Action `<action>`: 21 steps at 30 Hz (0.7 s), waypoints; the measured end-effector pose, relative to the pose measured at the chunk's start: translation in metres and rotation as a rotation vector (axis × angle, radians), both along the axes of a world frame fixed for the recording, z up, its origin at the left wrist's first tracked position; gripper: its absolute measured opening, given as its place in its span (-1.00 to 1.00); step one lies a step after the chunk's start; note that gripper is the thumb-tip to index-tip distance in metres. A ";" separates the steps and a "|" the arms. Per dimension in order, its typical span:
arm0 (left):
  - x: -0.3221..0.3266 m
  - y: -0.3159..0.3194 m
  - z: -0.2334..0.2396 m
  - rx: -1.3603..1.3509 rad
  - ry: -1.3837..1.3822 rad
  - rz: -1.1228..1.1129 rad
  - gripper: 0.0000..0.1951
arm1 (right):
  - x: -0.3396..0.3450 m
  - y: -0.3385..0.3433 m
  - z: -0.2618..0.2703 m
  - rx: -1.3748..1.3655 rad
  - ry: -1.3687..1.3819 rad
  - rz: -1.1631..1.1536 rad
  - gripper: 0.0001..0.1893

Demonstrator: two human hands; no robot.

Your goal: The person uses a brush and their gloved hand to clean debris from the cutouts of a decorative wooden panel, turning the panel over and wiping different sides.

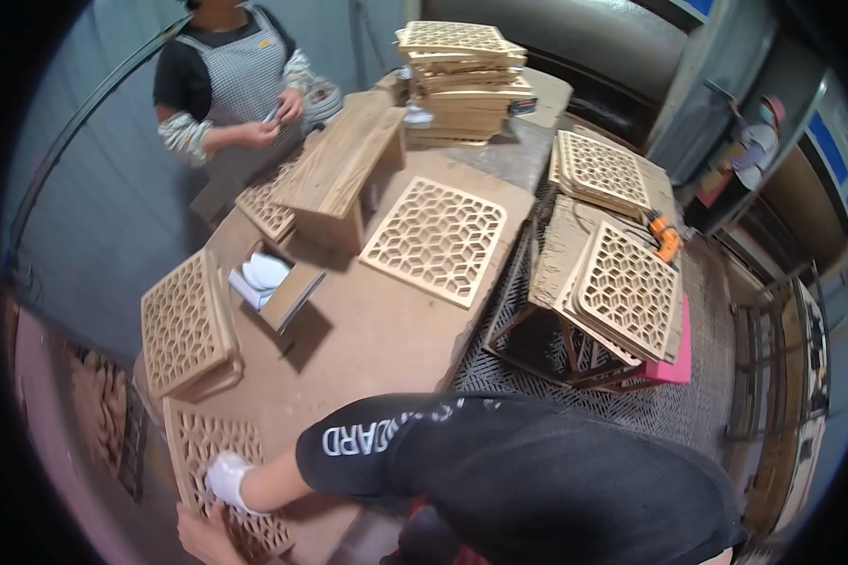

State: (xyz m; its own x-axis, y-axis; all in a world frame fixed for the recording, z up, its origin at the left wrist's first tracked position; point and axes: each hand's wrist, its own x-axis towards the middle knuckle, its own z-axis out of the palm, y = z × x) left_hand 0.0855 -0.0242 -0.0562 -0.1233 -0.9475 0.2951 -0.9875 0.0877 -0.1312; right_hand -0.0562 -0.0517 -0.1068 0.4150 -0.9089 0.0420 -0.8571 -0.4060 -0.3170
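A lattice wooden panel point(219, 438) with cut-out openings stands tilted at the table's near left end. My right hand point(232, 482), in a white glove, rests against its face; the fingers are blurred, and whether they hold something is unclear. Bare, my left hand point(208, 533) grips the panel's lower left edge. Beyond it, a stack of similar panels point(184, 321) leans at the table's left edge. A small open box point(293, 296) with white rounded pieces sits to its right. Another lattice panel point(438, 236) lies flat farther up the table.
A wooden bench-like piece point(339, 159) stands on the table near a co-worker point(237, 85) in a checked apron. Behind is a tall panel stack point(466, 85). On the right, a side stand carries panels point(629, 293) and an orange power tool point(664, 236). Another person point(749, 152) stands farther off.
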 end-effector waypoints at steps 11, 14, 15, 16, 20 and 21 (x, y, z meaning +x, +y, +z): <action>-0.038 0.027 0.040 0.006 -0.113 -0.113 -0.52 | 0.005 -0.031 -0.040 -0.031 0.182 -0.020 -0.60; -0.036 0.028 0.029 -0.066 -0.021 -0.128 -0.63 | -0.005 -0.018 -0.040 -0.109 0.148 0.013 -0.64; -0.038 0.032 0.031 -0.063 0.038 -0.139 -0.62 | -0.006 -0.013 -0.030 -0.106 0.184 -0.003 -0.71; -0.028 0.029 0.029 -0.081 0.021 -0.125 -0.62 | -0.004 -0.009 -0.016 -0.111 0.218 -0.007 -0.78; -0.032 0.024 0.027 -0.064 0.037 -0.187 -0.61 | 0.009 -0.008 -0.007 -0.085 0.244 -0.147 -0.73; -0.034 0.023 0.022 -0.059 0.035 -0.200 -0.61 | 0.004 -0.007 -0.018 -0.077 0.225 -0.184 -0.74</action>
